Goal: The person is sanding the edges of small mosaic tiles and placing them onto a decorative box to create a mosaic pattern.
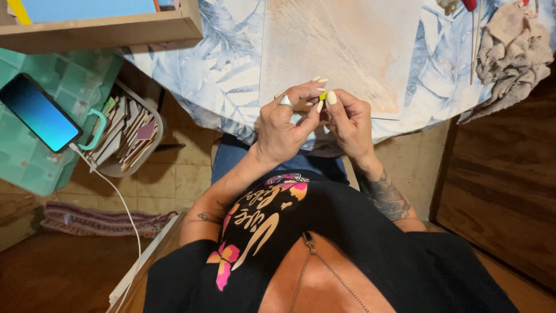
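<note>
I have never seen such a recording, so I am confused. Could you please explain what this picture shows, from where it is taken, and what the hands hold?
There is no machine: a person works with two bare hands. The one picture comes from a camera on the person's head, looking down. The left hand and right hand pinch a tiny yellow-green piece together in their fingers. Under them is a table with a leaf-patterned cloth and a pale board. A crumpled rag lies at the far right. At left, a phone rests on a green box.

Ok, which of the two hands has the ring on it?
The left hand: a silver ring sits on one finger. The right hand shows none.
</note>
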